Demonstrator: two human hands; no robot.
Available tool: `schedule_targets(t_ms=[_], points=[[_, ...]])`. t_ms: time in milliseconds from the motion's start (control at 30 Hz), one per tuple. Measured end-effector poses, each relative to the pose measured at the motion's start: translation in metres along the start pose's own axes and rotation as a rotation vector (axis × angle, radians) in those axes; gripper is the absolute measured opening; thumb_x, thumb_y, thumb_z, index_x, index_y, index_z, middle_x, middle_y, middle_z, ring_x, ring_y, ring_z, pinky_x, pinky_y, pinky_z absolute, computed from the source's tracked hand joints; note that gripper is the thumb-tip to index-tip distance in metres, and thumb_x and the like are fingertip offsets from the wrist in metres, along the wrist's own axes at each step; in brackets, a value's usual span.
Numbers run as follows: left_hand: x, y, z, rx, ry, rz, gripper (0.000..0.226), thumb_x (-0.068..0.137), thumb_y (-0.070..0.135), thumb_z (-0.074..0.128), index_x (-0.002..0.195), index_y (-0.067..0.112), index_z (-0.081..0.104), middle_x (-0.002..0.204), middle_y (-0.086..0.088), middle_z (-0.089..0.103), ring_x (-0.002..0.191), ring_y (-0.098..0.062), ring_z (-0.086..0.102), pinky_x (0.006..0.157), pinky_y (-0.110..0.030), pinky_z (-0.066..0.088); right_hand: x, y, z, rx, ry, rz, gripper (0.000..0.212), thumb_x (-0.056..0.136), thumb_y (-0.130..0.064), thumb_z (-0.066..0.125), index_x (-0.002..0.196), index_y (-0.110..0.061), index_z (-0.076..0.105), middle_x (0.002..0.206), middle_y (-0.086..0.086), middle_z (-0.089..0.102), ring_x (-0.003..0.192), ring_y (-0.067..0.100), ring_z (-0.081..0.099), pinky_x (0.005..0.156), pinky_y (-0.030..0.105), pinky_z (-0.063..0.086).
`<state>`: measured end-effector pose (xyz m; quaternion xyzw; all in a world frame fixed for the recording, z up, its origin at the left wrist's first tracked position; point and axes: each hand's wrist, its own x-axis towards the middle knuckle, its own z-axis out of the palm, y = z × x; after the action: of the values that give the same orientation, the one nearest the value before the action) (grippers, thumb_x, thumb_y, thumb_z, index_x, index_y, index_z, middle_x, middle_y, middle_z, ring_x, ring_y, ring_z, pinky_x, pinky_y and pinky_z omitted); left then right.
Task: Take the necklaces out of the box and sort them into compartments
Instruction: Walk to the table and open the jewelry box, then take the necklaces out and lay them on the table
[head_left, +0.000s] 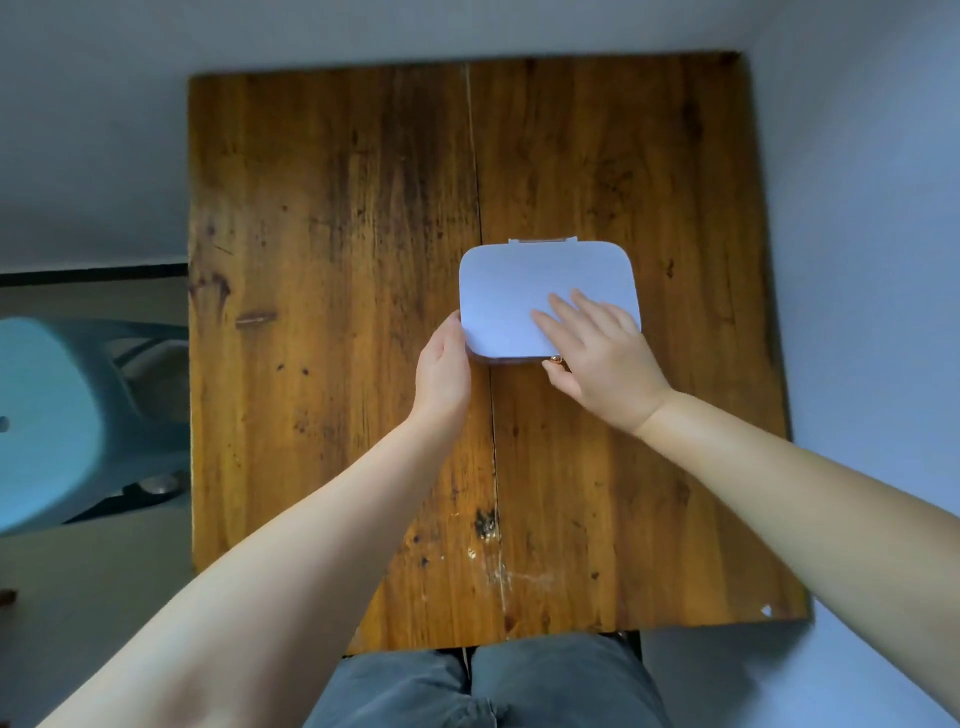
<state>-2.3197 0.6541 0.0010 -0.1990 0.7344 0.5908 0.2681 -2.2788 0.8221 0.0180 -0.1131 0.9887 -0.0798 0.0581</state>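
Bracing the closed box (524, 291): your left hand (441, 371) cups its 8 o'clock corner; right hand (602, 358) fingers (558, 325) spread flat on the lid, steadying it for opening.

A plain white box (540, 291) is showing a small gold clasp (556, 359); the table (337, 312) is looking streaked amber-brown with dark stains; a teal stool (57, 415) is sitting left.
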Motion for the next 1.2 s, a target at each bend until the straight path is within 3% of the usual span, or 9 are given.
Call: schedule_targets(t_ms=[133, 300, 400, 533, 667, 767, 833, 967, 1200], points=[[0.004, -0.005, -0.002, 0.068, 0.024, 0.058, 0.034, 0.100, 0.031, 0.037, 0.131, 0.026, 0.049, 0.130, 0.006, 0.057, 0.120, -0.009, 0.049, 0.097, -0.027, 0.041, 0.015, 0.015, -0.044, 0.120, 0.074, -0.121, 0.041, 0.086, -0.021, 0.065, 0.122, -0.002, 0.059, 0.111, 0.020, 0.070, 0.102, 0.042, 0.066, 0.081, 0.049, 0.055], [0.014, -0.012, -0.002, 0.155, 0.047, 0.123, 0.038, 0.098, 0.017, 0.042, 0.136, 0.025, 0.043, 0.133, 0.010, 0.052, 0.117, -0.002, 0.044, 0.087, -0.018, 0.037, 0.075, 0.054, -0.077, 0.194, 0.334, 0.009, 0.029, 0.094, -0.027, 0.051, 0.106, -0.005, 0.066, 0.100, 0.017, 0.072, 0.090, 0.036, 0.066, 0.071, 0.037, 0.051], [0.017, -0.015, -0.001, 0.150, 0.066, 0.149, 0.037, 0.098, 0.016, 0.042, 0.134, 0.025, 0.047, 0.123, 0.018, 0.052, 0.115, 0.000, 0.046, 0.091, -0.018, 0.039, 0.111, 0.081, -0.062, 0.203, 0.359, 0.223, 0.033, 0.094, -0.021, 0.049, 0.122, -0.007, 0.058, 0.118, 0.020, 0.060, 0.109, 0.038, 0.051, 0.087, 0.040, 0.042], [0.015, -0.017, -0.001, 0.109, 0.087, 0.127, 0.034, 0.098, 0.016, 0.042, 0.131, 0.022, 0.051, 0.130, 0.007, 0.057, 0.121, -0.010, 0.051, 0.101, -0.032, 0.044, 0.133, 0.092, -0.033, 0.346, 0.254, 0.412, 0.051, 0.094, -0.010, 0.048, 0.143, -0.016, 0.036, 0.149, 0.018, 0.029, 0.136, 0.034, 0.029, 0.108, 0.035, 0.029], [0.013, -0.017, 0.002, 0.101, 0.107, 0.116, 0.034, 0.099, 0.018, 0.041, 0.132, 0.023, 0.050, 0.132, 0.006, 0.056, 0.123, -0.011, 0.049, 0.103, -0.038, 0.044, 0.137, 0.084, -0.024, 0.305, 0.100, 0.510, 0.055, 0.095, -0.012, 0.046, 0.147, -0.020, 0.028, 0.159, 0.015, 0.009, 0.145, 0.037, 0.005, 0.118, 0.048, 0.014], [0.011, -0.018, 0.003, 0.081, 0.107, 0.101, 0.035, 0.099, 0.018, 0.041, 0.132, 0.024, 0.050, 0.131, 0.007, 0.056, 0.122, -0.011, 0.050, 0.103, -0.040, 0.044, 0.119, 0.053, -0.022, 0.267, 0.229, 0.287, 0.037, 0.093, -0.010, 0.048, 0.129, -0.011, 0.053, 0.144, 0.017, 0.043, 0.137, 0.037, 0.032, 0.109, 0.045, 0.027], [0.010, -0.018, 0.003, 0.077, 0.107, 0.113, 0.035, 0.099, 0.017, 0.040, 0.131, 0.024, 0.051, 0.127, 0.011, 0.058, 0.120, -0.009, 0.051, 0.103, -0.039, 0.045, 0.104, 0.022, -0.013, 0.296, 0.132, 0.090, 0.027, 0.093, -0.011, 0.046, 0.112, -0.011, 0.064, 0.119, 0.011, 0.065, 0.116, 0.031, 0.053, 0.096, 0.041, 0.036], [0.010, -0.020, 0.004, 0.072, 0.103, 0.125, 0.035, 0.098, 0.015, 0.041, 0.130, 0.024, 0.051, 0.122, 0.012, 0.058, 0.116, -0.008, 0.053, 0.101, -0.039, 0.046, 0.102, -0.010, 0.013, 0.022, -0.205, -0.026, 0.032, 0.093, -0.011, 0.043, 0.118, -0.017, 0.061, 0.114, 0.006, 0.067, 0.111, 0.029, 0.052, 0.090, 0.042, 0.034], [0.014, -0.024, 0.006, 0.086, 0.125, 0.122, 0.036, 0.098, 0.016, 0.042, 0.133, 0.023, 0.049, 0.133, 0.004, 0.055, 0.121, -0.012, 0.050, 0.103, -0.042, 0.044, 0.111, -0.020, 0.023, -0.152, -0.270, -0.098, 0.027, 0.090, -0.021, 0.045, 0.113, -0.012, 0.056, 0.112, 0.012, 0.064, 0.107, 0.031, 0.051, 0.089, 0.044, 0.034]])
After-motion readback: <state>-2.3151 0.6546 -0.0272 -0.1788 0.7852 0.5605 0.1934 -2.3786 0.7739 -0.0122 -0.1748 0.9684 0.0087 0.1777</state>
